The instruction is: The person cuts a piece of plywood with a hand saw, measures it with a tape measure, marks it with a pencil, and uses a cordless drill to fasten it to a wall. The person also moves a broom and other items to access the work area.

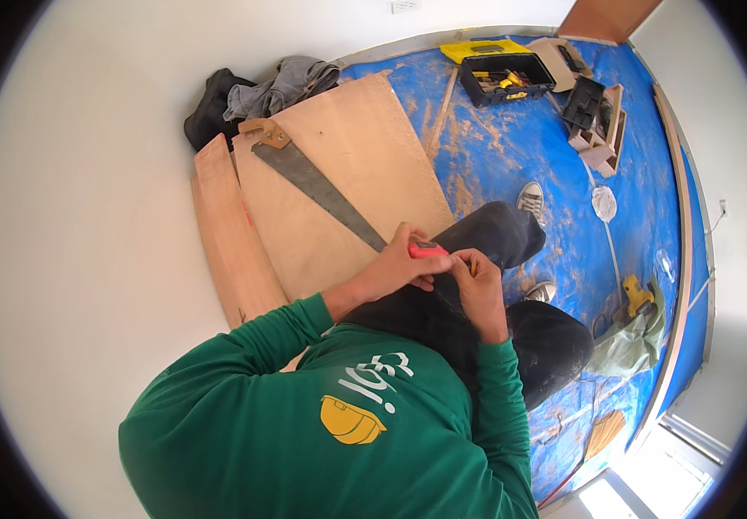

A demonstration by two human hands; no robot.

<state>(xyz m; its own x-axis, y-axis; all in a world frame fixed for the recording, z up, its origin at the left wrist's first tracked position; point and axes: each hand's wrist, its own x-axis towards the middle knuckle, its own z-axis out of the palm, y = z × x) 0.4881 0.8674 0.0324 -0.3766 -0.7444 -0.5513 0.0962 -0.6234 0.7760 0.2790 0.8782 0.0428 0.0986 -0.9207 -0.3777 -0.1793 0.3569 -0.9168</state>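
Left hand [393, 266]: you grasp a red tool [426, 250]
Right hand [480, 291]: fingers bent at its right end, hold unclear
Saw [317, 188]: left, on the board [354, 131]

red tool [428, 250]: 1 | handsaw [314, 188]: 1 | sneakers [531, 199]: 2 | yellow-lidded toolbox [492, 98]: 1

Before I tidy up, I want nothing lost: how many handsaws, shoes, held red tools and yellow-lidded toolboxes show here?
Handsaw: 1
Shoes: 2
Held red tool: 1
Yellow-lidded toolbox: 1
Total: 5
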